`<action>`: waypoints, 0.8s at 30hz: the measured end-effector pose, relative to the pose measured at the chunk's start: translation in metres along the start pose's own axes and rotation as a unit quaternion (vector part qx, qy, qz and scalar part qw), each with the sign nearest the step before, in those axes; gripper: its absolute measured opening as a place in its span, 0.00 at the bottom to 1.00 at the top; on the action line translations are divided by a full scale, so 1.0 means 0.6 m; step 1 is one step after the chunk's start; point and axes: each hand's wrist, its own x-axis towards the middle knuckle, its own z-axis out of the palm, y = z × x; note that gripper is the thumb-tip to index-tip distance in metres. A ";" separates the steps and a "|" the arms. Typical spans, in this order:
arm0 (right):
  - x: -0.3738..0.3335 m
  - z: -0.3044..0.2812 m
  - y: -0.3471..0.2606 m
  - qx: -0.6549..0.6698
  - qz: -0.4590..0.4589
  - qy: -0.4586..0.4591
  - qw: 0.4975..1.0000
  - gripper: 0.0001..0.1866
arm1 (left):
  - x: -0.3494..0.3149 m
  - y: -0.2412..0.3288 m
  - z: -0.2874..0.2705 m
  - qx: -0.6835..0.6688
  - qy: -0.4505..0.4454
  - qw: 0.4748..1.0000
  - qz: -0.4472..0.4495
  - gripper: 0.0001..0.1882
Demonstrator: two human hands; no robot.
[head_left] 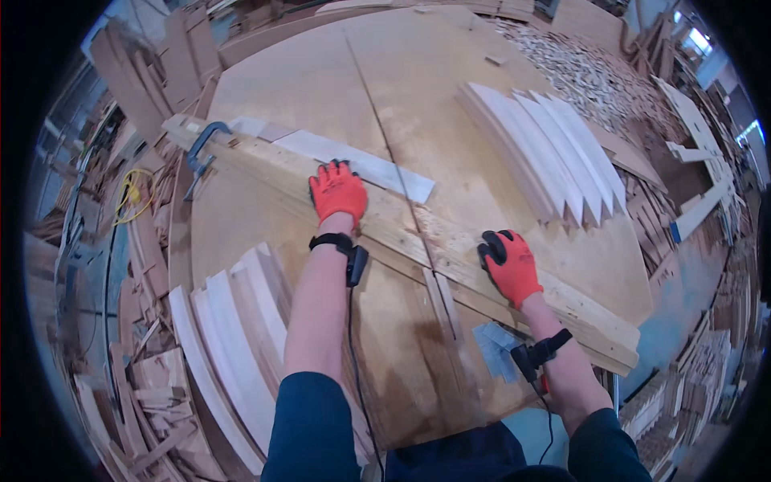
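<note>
My left hand (pixel 338 193), in a red glove with black fingertips, lies flat across the long wooden beam (pixel 273 161), fingers stretched out. Its fingertips reach the edge of a thin pale board (pixel 385 173) lying along the far side of the beam. My right hand (pixel 514 267), gloved the same way, is over the beam farther right with its fingers curled in toward the thumb. Whatever is between those fingers, if anything, cannot be made out. A blue C-clamp (pixel 199 157) grips the beam's far left end at the table edge.
Curved pale wooden pieces (pixel 554 157) stand grouped at the far right of the plywood table (pixel 281 72); more curved pieces (pixel 233 321) lie near left. A grey patch (pixel 495 351) sits by the near edge. Scrap wood (pixel 165 402) and wood chips (pixel 578 80) surround the table.
</note>
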 end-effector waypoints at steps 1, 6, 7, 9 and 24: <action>0.000 -0.005 0.003 -0.002 0.003 -0.004 1.000 0.17 | -0.001 0.005 -0.001 0.002 -0.002 1.000 -0.001 0.29; -0.024 -0.004 0.004 0.006 -0.004 0.013 1.000 0.16 | -0.023 0.003 -0.006 0.012 0.002 1.000 -0.004 0.29; -0.031 -0.004 0.008 0.010 -0.001 0.015 1.000 0.16 | -0.030 0.007 -0.007 0.004 0.000 1.000 -0.007 0.29; -0.048 -0.014 0.006 0.015 0.008 0.021 1.000 0.16 | -0.047 0.016 -0.009 -0.012 -0.005 1.000 -0.009 0.30; -0.280 -0.053 0.022 0.017 0.001 -0.002 1.000 0.17 | -0.289 0.023 -0.007 -0.032 0.068 0.997 -0.024 0.29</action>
